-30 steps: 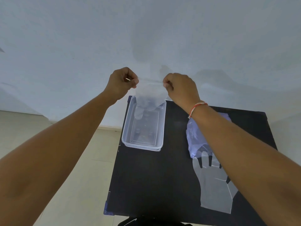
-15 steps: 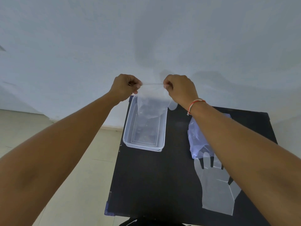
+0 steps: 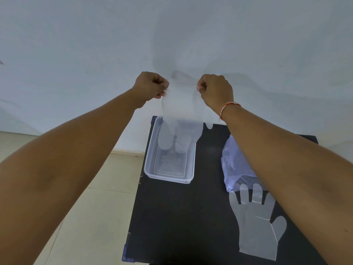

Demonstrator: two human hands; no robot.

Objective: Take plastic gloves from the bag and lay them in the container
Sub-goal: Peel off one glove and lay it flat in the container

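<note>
1. left hand and right hand: each is closed in a pinch on one corner of the cuff of a clear plastic glove, which is stretched flat between them.
2. the glove hangs fingers-down above the far end of the container; its fingertips look level with or just inside the rim, contact unclear.
3. advice: lower both hands evenly, let the glove fingers land first, then draw the cuff toward the near end of the container so the film lies flat.
4. right of the container: the bag and a second glove lying flat on the black table.
</note>
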